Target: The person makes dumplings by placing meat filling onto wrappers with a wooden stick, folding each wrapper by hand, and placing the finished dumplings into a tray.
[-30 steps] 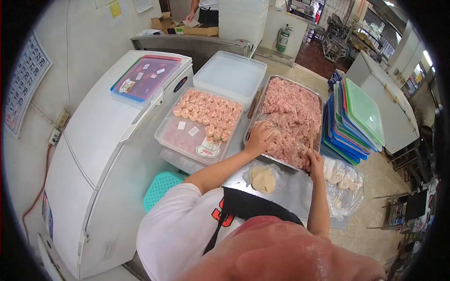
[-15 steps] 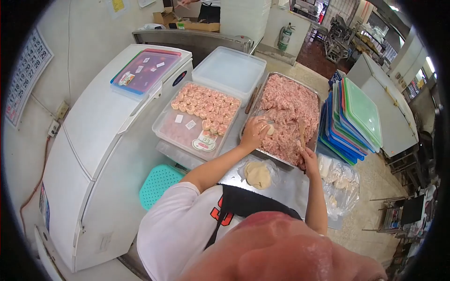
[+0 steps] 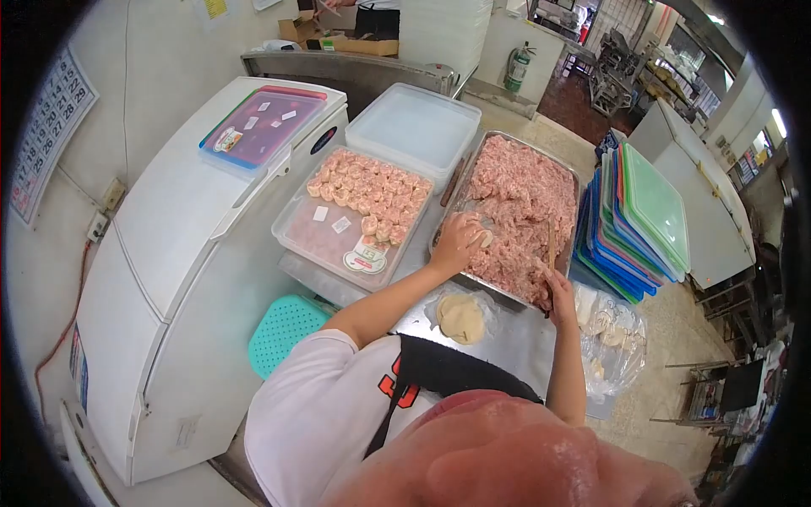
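Note:
My left hand (image 3: pixel 457 242) is over the near left part of a metal tray (image 3: pixel 500 291) of pink ground meat (image 3: pixel 524 182). Its fingers are curled round a pale dough wrapper (image 3: pixel 485 239). At the tray's near right corner, my right hand (image 3: pixel 560 296) grips a thin wooden spatula (image 3: pixel 552 243), whose blade is in the meat. A stack of round dough wrappers (image 3: pixel 460 318) lies on plastic in front of me. Left of the meat, a plastic tray (image 3: pixel 317 239) carries rows of filled dumplings (image 3: pixel 372 188).
Translucent lidded boxes (image 3: pixel 414 127) stand behind the dumplings. Coloured trays (image 3: pixel 634 220) are stacked at the right, near bagged wrappers (image 3: pixel 610 325). A white chest freezer (image 3: pixel 194 245) fills the left side, with a turquoise stool (image 3: pixel 287 334) beside it. Another person's hand shows at the back.
The spatula has turned more edge-on and shifted slightly right in the meat, with my right hand a little lower. My left hand stays nearly in place with the wrapper.

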